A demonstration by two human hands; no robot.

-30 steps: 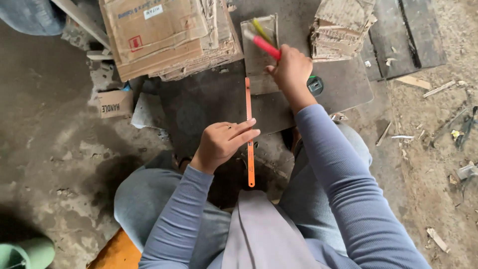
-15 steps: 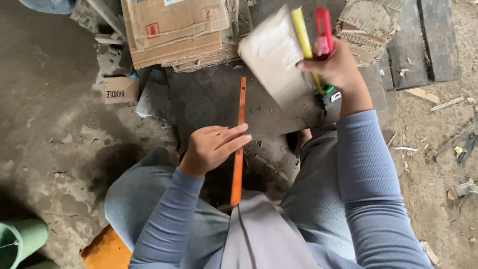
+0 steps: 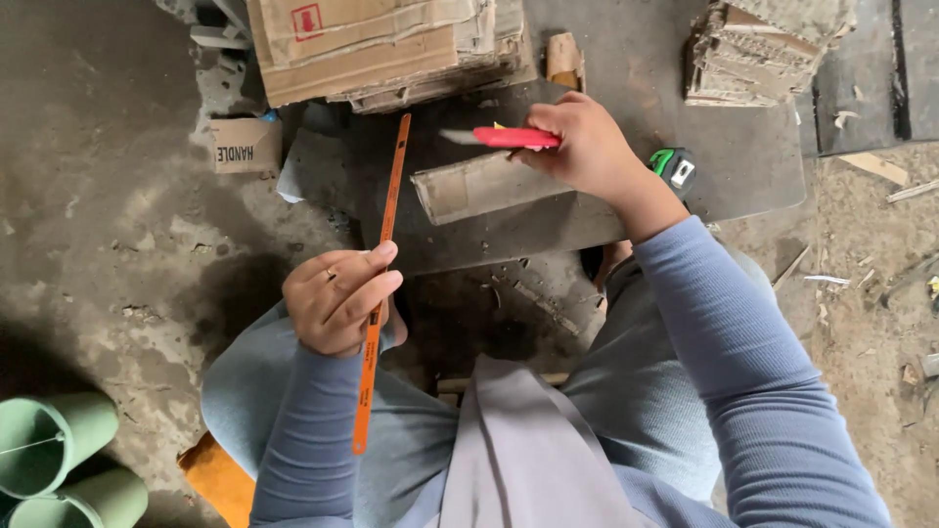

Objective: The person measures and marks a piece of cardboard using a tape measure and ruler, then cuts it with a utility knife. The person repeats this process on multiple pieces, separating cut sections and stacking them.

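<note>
Flattened brown cardboard boxes (image 3: pixel 377 49) stacked on the floor at top centre; top sheet carries a small red-and-white square label (image 3: pixel 307 20). Small brown printed carton (image 3: pixel 242 145) on the floor just left of the stack's lower corner. Second stack of torn, greyish cardboard (image 3: pixel 758 49) at top right, on the dark board's (image 3: pixel 743 166) far edge.

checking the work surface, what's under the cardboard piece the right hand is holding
The cardboard piece lies on a dark flat board under the right hand, which also grips a red cutter. Whatever lies directly beneath the cardboard is covered.
</note>
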